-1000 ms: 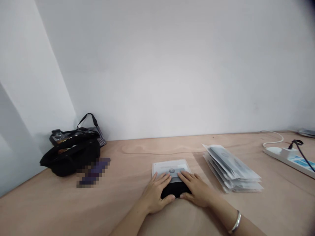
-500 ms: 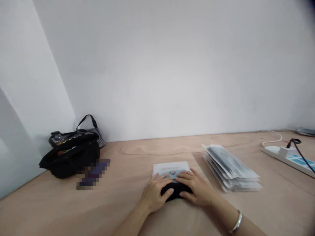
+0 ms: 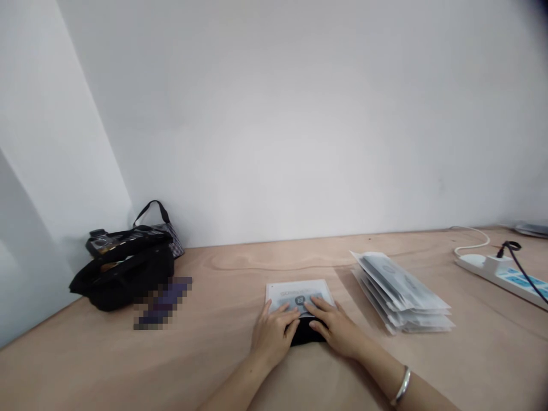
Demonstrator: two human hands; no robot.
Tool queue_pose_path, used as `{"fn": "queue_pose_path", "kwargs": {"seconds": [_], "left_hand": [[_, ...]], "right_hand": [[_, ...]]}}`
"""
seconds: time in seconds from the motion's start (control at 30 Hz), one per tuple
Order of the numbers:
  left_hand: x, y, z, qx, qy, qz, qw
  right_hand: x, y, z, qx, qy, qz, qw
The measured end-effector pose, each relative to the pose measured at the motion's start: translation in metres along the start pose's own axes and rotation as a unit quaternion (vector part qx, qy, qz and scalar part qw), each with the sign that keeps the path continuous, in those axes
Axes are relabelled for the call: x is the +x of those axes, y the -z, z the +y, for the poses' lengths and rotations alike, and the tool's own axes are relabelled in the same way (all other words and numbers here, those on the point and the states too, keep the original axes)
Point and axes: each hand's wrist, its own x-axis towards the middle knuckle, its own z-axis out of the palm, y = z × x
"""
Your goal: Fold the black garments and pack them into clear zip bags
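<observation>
A frosted zip bag point(image 3: 295, 287) with grey print and a round logo lies flat on the table in front of me. Black fabric point(image 3: 306, 333) sticks out of its near end, and part of it shows dimly through the bag. My left hand point(image 3: 274, 331) rests on the bag's left side, fingers stretched over the film and thumb at the black fabric. On the right side, my right hand point(image 3: 336, 328) lies with fingers spread on the bag and its thumb on the fabric. A silver bangle point(image 3: 403, 386) circles my right wrist. How far the fabric reaches inside cannot be made out.
To the right stands a stack of filled frosted bags point(image 3: 402, 294). A white power strip point(image 3: 505, 278) with a plug and cables lies farther right. At left are a black open bag point(image 3: 128, 279) with a bottle point(image 3: 99, 238) and a blurred-out dark item point(image 3: 162, 302).
Both hands have shifted slightly over the bag. My thumbs have moved forward towards my fingers, and less black fabric shows at the near end. The bag itself stays in place.
</observation>
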Motion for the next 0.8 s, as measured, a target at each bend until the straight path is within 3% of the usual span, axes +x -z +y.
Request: {"fn": "queue_pose_path", "kwargs": {"seconds": [0.17,0.37,0.63,0.8], "left_hand": [[0.002,0.006,-0.003,-0.016,-0.004,0.023,1.0],[-0.006,0.022,-0.021,-0.029,-0.084,-0.082,0.993],[-0.001,0.0,-0.026,-0.036,-0.047,0.018,0.998],[-0.003,0.005,-0.021,-0.059,-0.026,0.047,0.997]], "right_hand": [[-0.002,0.008,0.001,0.018,0.028,0.053,0.998],[-0.01,0.025,0.015,0.02,0.083,-0.02,0.996],[-0.002,0.016,0.004,0.045,0.078,0.061,0.994],[-0.005,0.022,0.011,0.055,0.097,0.051,0.992]]}}
